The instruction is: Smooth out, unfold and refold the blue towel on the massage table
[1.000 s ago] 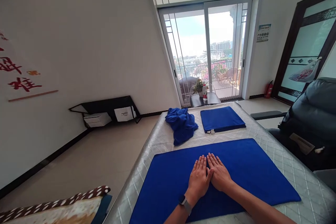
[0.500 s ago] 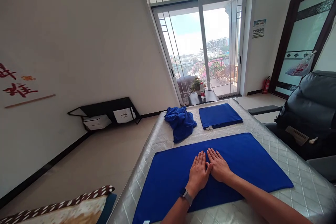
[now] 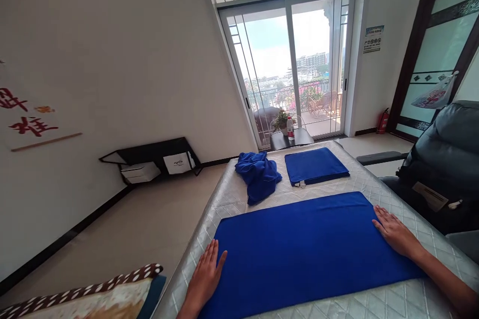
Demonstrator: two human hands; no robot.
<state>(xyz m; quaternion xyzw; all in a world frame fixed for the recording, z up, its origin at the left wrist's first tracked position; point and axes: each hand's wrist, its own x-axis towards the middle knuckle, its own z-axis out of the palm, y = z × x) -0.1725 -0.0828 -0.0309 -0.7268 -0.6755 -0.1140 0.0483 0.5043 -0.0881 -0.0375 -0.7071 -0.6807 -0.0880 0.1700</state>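
A blue cloth [image 3: 299, 251] lies spread out flat in front of me on a silvery quilted mattress [image 3: 374, 299]. My left hand [image 3: 205, 271] rests at the cloth's left edge, palm down, fingers straight and thumb apart. At the right edge of the cloth lies my right hand [image 3: 396, 232], also flat with its fingers stretched. Neither hand holds anything. Farther off sits a neatly folded stack of blue cloth [image 3: 316, 165] with a white tag at its near edge. To its left is a crumpled blue cloth [image 3: 258, 174].
Beyond the mattress stands a small dark table [image 3: 299, 137] with a bottle [image 3: 290, 128] and a potted plant [image 3: 280, 120]. A dark armchair [image 3: 449, 144] is on the right. Low by the left wall is a black shelf [image 3: 160, 152] with white boxes.
My hands were side by side at the middle of the spread cloth. They have moved apart, the left to the left edge and the right to the right edge.
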